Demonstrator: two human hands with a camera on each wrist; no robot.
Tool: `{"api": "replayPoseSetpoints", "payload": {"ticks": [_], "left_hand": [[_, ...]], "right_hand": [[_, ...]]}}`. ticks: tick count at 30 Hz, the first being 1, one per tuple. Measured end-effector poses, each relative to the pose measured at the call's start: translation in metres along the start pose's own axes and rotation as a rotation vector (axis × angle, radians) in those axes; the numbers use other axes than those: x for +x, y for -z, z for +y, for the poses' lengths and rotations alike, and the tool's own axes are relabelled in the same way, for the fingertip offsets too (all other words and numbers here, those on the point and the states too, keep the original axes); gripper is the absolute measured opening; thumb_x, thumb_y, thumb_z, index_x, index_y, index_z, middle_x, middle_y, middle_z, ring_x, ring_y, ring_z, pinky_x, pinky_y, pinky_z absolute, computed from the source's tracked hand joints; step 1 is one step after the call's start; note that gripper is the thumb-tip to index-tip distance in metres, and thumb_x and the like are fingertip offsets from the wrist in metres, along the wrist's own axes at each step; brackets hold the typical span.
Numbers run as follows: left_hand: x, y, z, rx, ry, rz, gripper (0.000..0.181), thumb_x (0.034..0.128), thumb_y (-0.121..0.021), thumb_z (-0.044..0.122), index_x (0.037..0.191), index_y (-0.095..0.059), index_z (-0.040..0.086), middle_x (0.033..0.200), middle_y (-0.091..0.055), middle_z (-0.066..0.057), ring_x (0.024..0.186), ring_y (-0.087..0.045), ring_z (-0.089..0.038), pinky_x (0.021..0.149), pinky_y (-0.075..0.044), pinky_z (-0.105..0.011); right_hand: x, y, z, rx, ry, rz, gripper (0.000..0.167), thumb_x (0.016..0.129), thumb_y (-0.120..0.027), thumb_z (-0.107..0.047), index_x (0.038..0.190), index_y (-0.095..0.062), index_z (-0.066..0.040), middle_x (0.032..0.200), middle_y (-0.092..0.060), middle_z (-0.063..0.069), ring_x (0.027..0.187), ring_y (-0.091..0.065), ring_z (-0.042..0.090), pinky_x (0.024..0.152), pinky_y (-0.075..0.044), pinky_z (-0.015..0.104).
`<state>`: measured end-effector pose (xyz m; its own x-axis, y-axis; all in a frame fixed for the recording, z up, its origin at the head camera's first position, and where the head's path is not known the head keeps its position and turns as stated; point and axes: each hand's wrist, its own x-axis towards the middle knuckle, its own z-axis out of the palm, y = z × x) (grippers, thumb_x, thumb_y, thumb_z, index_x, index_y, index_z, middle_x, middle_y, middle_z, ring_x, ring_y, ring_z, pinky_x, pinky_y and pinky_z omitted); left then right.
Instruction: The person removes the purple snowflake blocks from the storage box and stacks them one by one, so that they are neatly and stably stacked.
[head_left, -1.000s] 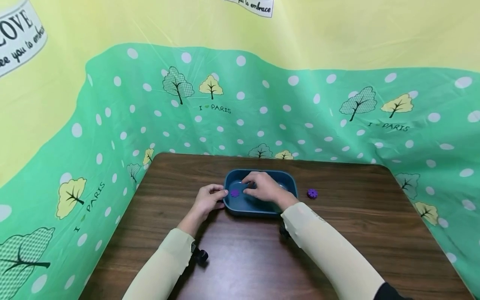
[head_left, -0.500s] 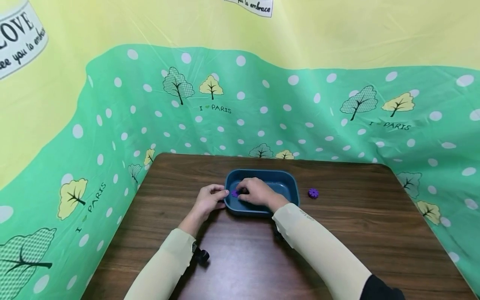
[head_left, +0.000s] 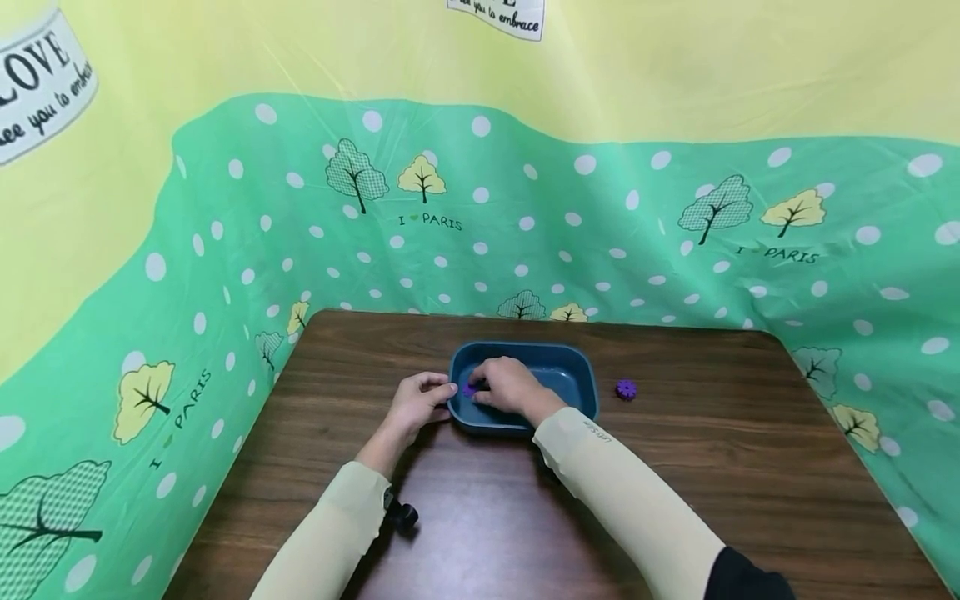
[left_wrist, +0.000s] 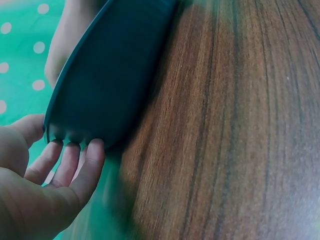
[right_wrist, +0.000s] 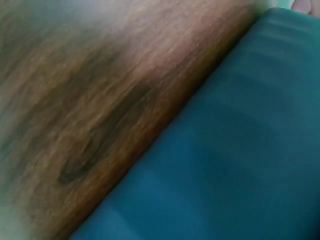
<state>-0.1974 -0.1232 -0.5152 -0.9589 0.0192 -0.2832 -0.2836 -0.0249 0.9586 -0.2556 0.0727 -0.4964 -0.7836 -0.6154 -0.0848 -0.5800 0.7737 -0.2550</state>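
A blue rectangular tray (head_left: 517,429) with raised walls stands on the table. My left hand (head_left: 417,400) holds its left end, with the thumb at the rim and the fingertips against the outer wall in the left wrist view. Inside the tray, my right hand (head_left: 512,388) reaches to the left end, its thumb and finger around a small purple flower-shaped piece (head_left: 468,389). That piece is partly hidden by the fingers. A second purple flower-shaped piece (head_left: 626,389) lies on the table to the right of the tray. The right wrist view shows only the tray's outside, blurred, and the table.
The brown wooden table (head_left: 712,467) extends around the tray on all sides. Behind it and on both sides hangs a green and yellow cloth (head_left: 465,175) with dots and trees. A black wrist-worn device (head_left: 403,515) sits at the left sleeve.
The right hand has moved left and down inside the tray, closing its fingers around the purple piece there. My left hand has kept its place at the tray's end.
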Motion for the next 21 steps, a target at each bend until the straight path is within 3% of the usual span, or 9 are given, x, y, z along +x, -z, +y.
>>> {"api": "replayPoseSetpoints", "payload": {"ticks": [9,21], "left_hand": [[-0.003,0.001,0.002,0.014,-0.013,-0.009,0.035,0.0964,-0.073,0.015,0.125,-0.066,-0.003,0.106,-0.068,-0.010,0.090,-0.069,-0.020,0.082,-0.065,-0.043],[-0.001,0.000,0.001,0.018,-0.014,-0.009,0.035,0.0959,-0.074,0.016,0.125,-0.066,-0.003,0.106,-0.068,-0.010,0.088,-0.069,-0.017,0.082,-0.065,-0.042]], "right_hand": [[0.007,0.001,-0.011,-0.132,-0.032,-0.034,0.032,0.094,-0.076,-0.036,0.123,-0.075,-0.020,0.111,-0.069,0.002,0.105,-0.064,0.021,0.097,-0.056,0.040],[0.011,0.003,-0.012,-0.127,-0.068,-0.078,0.034,0.093,-0.077,-0.037,0.120,-0.075,-0.018,0.099,-0.062,-0.001,0.088,-0.056,0.017,0.084,-0.054,0.035]]}}
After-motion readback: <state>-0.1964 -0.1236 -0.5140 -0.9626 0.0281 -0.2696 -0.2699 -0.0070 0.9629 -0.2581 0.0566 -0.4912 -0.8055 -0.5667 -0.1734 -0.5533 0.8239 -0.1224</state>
